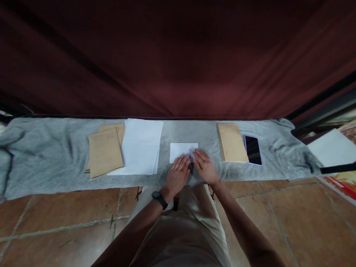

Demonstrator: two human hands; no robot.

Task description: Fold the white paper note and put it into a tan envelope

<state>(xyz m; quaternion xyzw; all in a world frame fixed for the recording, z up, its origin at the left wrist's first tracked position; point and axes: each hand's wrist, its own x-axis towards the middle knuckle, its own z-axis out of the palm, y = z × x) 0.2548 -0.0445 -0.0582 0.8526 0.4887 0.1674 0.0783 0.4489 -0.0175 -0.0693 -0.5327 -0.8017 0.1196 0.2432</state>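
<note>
A small white piece of paper, apparently folded, lies on the grey cloth in front of me. My left hand, with a dark watch on its wrist, rests flat on the paper's lower edge, fingers stretched out. My right hand is at the paper's right side with its fingers extended, the tips touching or just beside its corner. Slight blur between the hands hides the exact contact. Larger white sheets lie to the left of the paper.
Brown envelopes overlap the white sheets on the left. Another stack of brown envelopes lies right of my hands, beside a phone. Grey cloth covers the narrow table. A dark red curtain hangs behind it.
</note>
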